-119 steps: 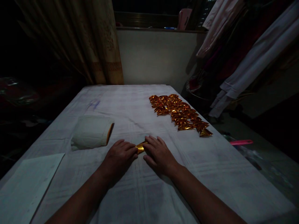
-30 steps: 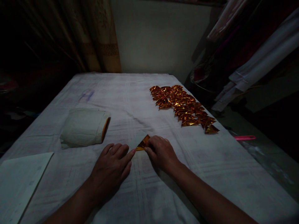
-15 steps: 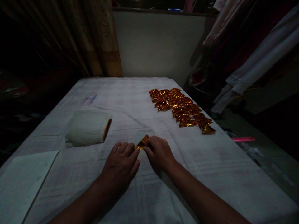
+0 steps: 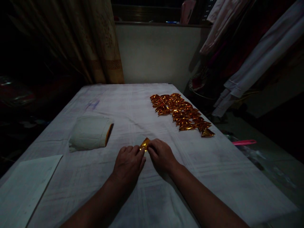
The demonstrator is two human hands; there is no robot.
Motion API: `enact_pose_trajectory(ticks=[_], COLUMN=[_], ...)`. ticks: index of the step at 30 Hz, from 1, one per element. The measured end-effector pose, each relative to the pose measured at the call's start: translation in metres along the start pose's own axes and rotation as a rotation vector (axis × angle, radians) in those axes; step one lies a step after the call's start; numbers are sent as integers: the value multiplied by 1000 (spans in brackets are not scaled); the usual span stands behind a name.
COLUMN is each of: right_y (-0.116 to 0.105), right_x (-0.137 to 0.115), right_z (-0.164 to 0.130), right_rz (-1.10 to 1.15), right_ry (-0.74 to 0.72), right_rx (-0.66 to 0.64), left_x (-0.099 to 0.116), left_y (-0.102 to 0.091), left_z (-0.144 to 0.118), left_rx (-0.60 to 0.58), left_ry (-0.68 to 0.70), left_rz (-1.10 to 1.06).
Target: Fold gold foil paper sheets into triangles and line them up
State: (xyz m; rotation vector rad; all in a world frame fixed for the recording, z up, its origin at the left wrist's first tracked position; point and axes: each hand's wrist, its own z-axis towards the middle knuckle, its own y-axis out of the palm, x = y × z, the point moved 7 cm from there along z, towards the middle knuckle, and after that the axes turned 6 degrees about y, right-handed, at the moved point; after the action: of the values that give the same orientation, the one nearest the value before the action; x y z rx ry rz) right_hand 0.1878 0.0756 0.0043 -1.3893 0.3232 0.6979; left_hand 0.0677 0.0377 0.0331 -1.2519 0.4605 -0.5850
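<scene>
Gold foil paper (image 4: 144, 144): pinched between fingertips of left hand (image 4: 129, 164) and right hand (image 4: 161, 155), flat on tablecloth (image 4: 147, 107). Shiny, orange-gold, partly folded, small.

Both bare forearms are reaching forward from the bottom edge and converging toward the middle. The left hand (image 4: 128, 164) is lying palm down, its fingers (image 4: 139, 152) stretched forward and slightly spread, the tips pressing downward. The right hand (image 4: 161, 155) is angling inward, knuckles raised, fingers curling so that the tips are meeting those of the left hand. The 2 wrists are staying apart.
</scene>
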Motion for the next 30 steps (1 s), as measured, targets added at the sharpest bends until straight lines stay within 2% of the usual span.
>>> enact_pose_trajectory(ticks=[7, 13, 18, 24, 30], right_y=[-8, -6, -3, -2, -3], right_x=[19, 16, 10, 7, 4], right_z=[8, 6, 4, 4, 3], right_rz=[-12, 7, 7, 24, -10], right_ry=[25, 22, -15, -15, -32], right_rx=[32, 4, -15, -37, -31], left_x=[-7, -18, -22, -21, -20], left_y=[6, 4, 2, -1, -1], left_z=[5, 7, 5, 3, 3], left_rx=[-40, 31, 44, 109, 123], left_ry=[5, 39, 90, 144, 125], left_rz=[24, 6, -13, 0, 2])
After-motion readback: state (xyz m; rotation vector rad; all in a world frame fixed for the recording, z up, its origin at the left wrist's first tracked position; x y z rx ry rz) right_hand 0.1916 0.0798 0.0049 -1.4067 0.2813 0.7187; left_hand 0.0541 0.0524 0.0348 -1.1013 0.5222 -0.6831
